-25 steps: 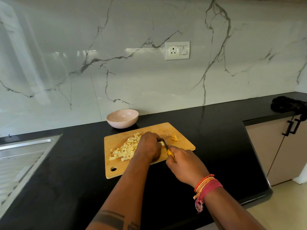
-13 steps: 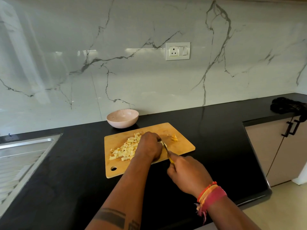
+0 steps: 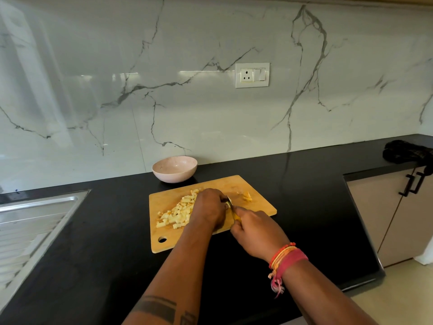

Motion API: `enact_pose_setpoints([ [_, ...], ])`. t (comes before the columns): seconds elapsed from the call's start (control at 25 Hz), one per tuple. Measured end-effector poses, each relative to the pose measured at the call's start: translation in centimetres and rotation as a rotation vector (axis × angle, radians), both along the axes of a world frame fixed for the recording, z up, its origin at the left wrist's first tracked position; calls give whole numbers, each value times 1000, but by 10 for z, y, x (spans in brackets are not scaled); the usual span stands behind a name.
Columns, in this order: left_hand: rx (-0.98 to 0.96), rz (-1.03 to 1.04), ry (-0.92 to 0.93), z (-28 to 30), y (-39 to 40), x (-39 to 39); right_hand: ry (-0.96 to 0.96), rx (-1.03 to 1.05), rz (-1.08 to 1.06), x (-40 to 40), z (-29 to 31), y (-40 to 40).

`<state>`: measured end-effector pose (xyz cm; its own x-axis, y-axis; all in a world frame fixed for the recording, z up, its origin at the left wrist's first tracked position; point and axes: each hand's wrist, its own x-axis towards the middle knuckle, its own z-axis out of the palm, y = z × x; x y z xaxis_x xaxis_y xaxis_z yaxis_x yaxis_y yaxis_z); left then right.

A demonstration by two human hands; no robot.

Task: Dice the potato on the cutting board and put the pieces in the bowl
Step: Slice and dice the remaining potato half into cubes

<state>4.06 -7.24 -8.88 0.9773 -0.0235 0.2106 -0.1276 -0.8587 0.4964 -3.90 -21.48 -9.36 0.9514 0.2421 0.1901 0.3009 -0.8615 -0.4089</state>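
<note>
board: wooden cutting board flat on the black counter, hang hole at its near left corner, long side running left to right
diced potato: pile of pale cubes on the left half of the board, touching the left hand's outer edge
uncut potato: mostly hidden under the left hand, only a sliver shows at the blade, so can't tell how much is there
scraps: small yellow bit on the far right part of the board, apart from the pile
left hand: fingers curled down, knuckles up, clamped over the piece being cut at board centre
right hand: fingers wrapped round the knife's yellow handle, at the near edge of the board, thread bands on the wrist
knife: thin blade angled away from the person, running between the two hands, tip just beside the left hand's knuckles; can't tell if the edge is on the board
bowl: pale pink, upright on the counter just behind the board's far left corner, against the marble wall; no pieces visible inside
sink: steel drainer at the far left of the counter, well apart from the board
other: dark cloth on the counter's far right; socket plate on the wall above the board
</note>
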Motion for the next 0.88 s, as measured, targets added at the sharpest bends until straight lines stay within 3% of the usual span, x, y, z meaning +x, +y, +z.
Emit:
enact_pose_setpoints([
  [0.2, -17, 6, -6, 0, -1, 0, 58, 0, 35, 16, 2, 2],
  [0.48, -17, 18, 28, 3, 4, 1, 2, -13, -5, -29, -12, -15],
  [0.88, 59, 31, 40, 3, 4, 1, 26, 24, 27, 5, 2, 5],
])
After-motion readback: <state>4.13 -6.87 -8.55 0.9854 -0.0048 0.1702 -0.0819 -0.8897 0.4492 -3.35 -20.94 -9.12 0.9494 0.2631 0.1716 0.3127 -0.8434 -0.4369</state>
